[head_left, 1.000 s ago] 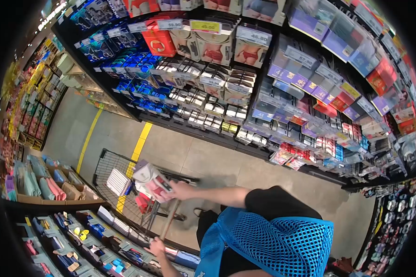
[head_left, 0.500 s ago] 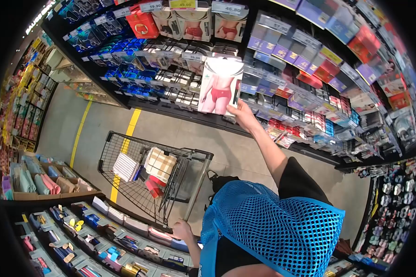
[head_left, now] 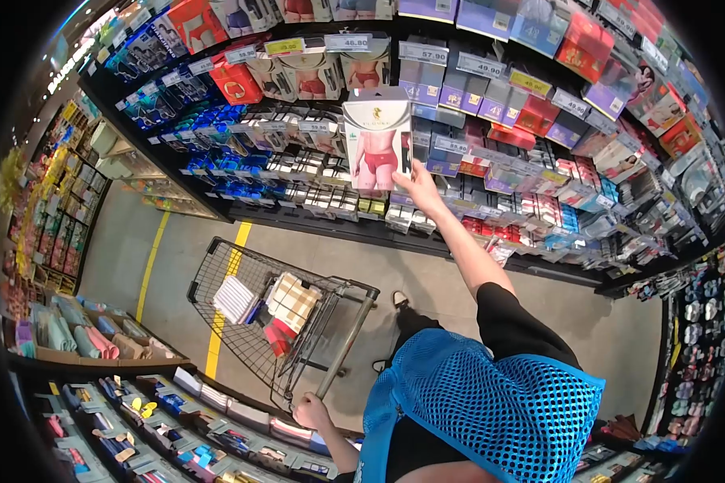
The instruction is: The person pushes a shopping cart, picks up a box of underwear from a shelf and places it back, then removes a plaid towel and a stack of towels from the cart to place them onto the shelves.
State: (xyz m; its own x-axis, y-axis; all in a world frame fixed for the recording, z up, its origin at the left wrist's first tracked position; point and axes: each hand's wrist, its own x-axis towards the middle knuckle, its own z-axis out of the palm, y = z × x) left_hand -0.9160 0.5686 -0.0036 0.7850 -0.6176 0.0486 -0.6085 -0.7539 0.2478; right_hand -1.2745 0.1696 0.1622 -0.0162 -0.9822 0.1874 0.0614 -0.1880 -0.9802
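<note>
My right hand (head_left: 419, 189) grips a flat underwear box (head_left: 377, 149) by its lower right corner, thumb across the front. The box is upright, its front turned to me, with a picture of red briefs. It is held up before the shelves of similar packs. My left hand (head_left: 312, 412) is closed at the lower end of the shopping cart's handle (head_left: 348, 342). Inside the wire cart (head_left: 246, 354) lie a striped folded cloth (head_left: 236, 300), a beige checked folded cloth (head_left: 295, 303) and a red item (head_left: 279, 338).
Ahead stands a tall shelf rack (head_left: 338, 217) with boxed underwear and price tags. Behind the cart runs a counter of sorted small goods (head_left: 209, 427). A box of folded cloths (head_left: 89, 334) is at left. Yellow lines (head_left: 229, 298) cross the floor. Hanging goods (head_left: 693, 354) are at right.
The view has shifted, so the shelves and cart sit lower in it. The box front now catches less glare and shows its logo. Both hands keep their holds.
</note>
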